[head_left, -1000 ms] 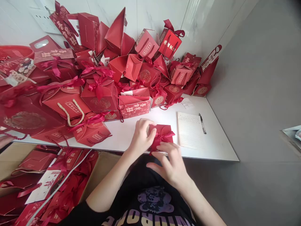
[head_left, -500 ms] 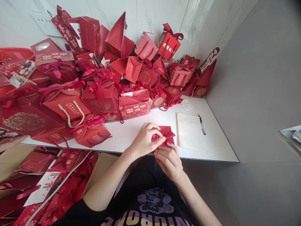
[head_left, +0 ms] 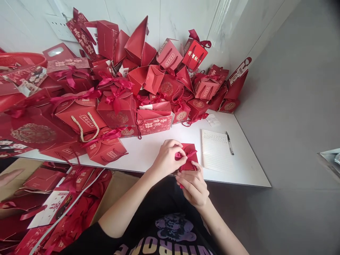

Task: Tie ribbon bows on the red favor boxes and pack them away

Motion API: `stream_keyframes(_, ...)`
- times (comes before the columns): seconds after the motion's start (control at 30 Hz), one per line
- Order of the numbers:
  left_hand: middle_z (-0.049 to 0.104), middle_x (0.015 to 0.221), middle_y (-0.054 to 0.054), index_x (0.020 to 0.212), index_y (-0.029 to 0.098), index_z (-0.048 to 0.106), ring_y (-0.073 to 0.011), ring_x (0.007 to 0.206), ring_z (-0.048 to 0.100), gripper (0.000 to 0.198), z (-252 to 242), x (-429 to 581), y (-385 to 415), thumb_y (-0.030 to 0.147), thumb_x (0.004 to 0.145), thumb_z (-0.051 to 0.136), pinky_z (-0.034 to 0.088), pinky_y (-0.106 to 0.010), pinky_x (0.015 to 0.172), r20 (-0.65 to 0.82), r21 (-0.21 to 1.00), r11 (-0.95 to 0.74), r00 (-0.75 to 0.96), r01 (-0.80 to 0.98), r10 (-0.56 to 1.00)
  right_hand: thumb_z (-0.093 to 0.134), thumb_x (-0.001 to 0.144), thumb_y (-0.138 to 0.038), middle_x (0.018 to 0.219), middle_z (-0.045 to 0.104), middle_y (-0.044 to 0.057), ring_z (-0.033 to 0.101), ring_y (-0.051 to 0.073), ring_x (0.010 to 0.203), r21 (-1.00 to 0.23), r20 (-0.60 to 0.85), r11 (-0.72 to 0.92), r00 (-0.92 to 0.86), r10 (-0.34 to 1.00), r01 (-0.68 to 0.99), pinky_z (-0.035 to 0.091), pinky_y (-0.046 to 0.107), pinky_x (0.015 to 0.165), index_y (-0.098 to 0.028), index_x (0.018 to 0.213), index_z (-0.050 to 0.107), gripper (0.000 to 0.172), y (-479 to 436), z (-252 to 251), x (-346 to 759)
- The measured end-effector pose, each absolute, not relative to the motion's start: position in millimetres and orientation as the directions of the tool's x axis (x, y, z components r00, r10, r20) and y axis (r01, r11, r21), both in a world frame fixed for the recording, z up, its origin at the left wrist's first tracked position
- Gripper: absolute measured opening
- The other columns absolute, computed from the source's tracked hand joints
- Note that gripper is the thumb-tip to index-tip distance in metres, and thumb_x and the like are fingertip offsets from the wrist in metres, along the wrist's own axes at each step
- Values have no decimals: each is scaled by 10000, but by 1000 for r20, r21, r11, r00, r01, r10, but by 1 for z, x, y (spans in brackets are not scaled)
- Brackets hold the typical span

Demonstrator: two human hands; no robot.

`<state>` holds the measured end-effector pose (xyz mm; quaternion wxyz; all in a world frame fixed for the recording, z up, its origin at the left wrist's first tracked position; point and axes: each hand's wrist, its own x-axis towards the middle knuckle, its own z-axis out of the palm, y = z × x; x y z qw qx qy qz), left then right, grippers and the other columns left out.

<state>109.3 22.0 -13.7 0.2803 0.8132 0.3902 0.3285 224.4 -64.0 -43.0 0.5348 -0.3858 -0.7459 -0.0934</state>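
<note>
A small red box (head_left: 189, 147) with a pink-red ribbon bow (head_left: 191, 153) rests at the front edge of the white table. My left hand (head_left: 170, 157) pinches the bow's left part between thumb and fingers, above the box. Below and to the right, my right hand (head_left: 193, 184) has its fingers curled against the box's near side, with a bit of ribbon showing beneath them. Part of the box's near side is hidden by my fingers.
Red gift boxes (head_left: 117, 109) are heaped along the wall. A lined notebook (head_left: 216, 150) and pen (head_left: 230, 143) lie on the white table (head_left: 247, 159). At lower left, a carton (head_left: 113, 191) holds red bags, beside another person's hand (head_left: 10, 177).
The view has shifted slightly. My right hand has moved lower on the box, so more of its top and the bow shows. The other person's hand has moved down from the table edge.
</note>
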Motion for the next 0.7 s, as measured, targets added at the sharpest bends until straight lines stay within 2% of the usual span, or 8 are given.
stream_keyframes(0.3, 584, 930, -36, 660, 211, 635, -214, 977, 524, 75, -17, 110, 23, 174, 723, 652, 447, -396, 904, 328, 716, -538, 467, 445, 821, 589, 827, -128, 716, 717, -25, 652, 135, 682, -212, 863, 714, -214, 457, 667, 424, 423, 920, -227, 974, 632, 182, -68, -41, 220)
stream_keyframes(0.37, 582, 931, -36, 667, 208, 632, -212, 981, 523, 73, -17, 109, 23, 175, 730, 649, 437, -394, 914, 328, 715, -540, 469, 444, 820, 543, 871, -246, 732, 713, -6, 646, 151, 695, -199, 850, 722, -249, 463, 662, 400, 432, 912, -215, 968, 629, 134, -70, -37, 223)
stream_keyframes(0.4, 581, 933, -37, 676, 206, 632, -211, 983, 521, 67, -17, 109, 24, 178, 734, 648, 433, -393, 917, 328, 714, -544, 476, 441, 816, 489, 893, -331, 742, 705, 10, 639, 166, 702, -205, 843, 726, -258, 471, 656, 400, 440, 887, -210, 968, 625, 197, -72, -34, 226)
stream_keyframes(0.5, 578, 946, -36, 712, 204, 632, -207, 997, 515, 41, -16, 107, 25, 196, 750, 645, 422, -388, 927, 319, 712, -559, 513, 425, 797, 360, 906, -429, 761, 640, 60, 592, 201, 719, -398, 798, 565, -30, 602, 722, 428, 400, 735, -193, 919, 593, 332, -77, -24, 245)
stream_keyframes(0.53, 576, 950, -35, 717, 205, 630, -206, 1003, 512, 40, -16, 107, 26, 199, 754, 644, 420, -386, 929, 314, 712, -561, 524, 421, 792, 356, 906, -409, 758, 614, 64, 572, 202, 716, -520, 721, 419, 120, 682, 744, 426, 367, 685, -192, 879, 578, 312, -78, -22, 252)
stream_keyframes(0.6, 571, 955, -33, 723, 206, 626, -205, 1013, 506, 38, -15, 106, 26, 194, 756, 642, 414, -385, 935, 310, 713, -563, 532, 419, 788, 352, 909, -401, 716, 572, 52, 535, 191, 678, -723, 410, 68, 348, 843, 687, 401, 313, 614, -191, 777, 550, 318, -80, -18, 265)
stream_keyframes(0.63, 568, 957, -34, 727, 206, 627, -206, 1015, 503, 36, -14, 106, 26, 190, 755, 642, 412, -385, 936, 311, 712, -564, 532, 419, 788, 346, 908, -433, 677, 549, 41, 513, 183, 646, -773, 212, -79, 374, 903, 630, 385, 297, 590, -191, 717, 530, 359, -80, -17, 270)
stream_keyframes(0.7, 564, 963, -35, 737, 209, 632, -209, 1016, 499, 30, -13, 106, 26, 187, 754, 641, 411, -388, 933, 310, 711, -565, 534, 419, 787, 356, 882, -521, 598, 480, 10, 454, 161, 586, -830, -102, -221, 250, 963, 513, 351, 273, 551, -193, 626, 476, 433, -80, -18, 274)
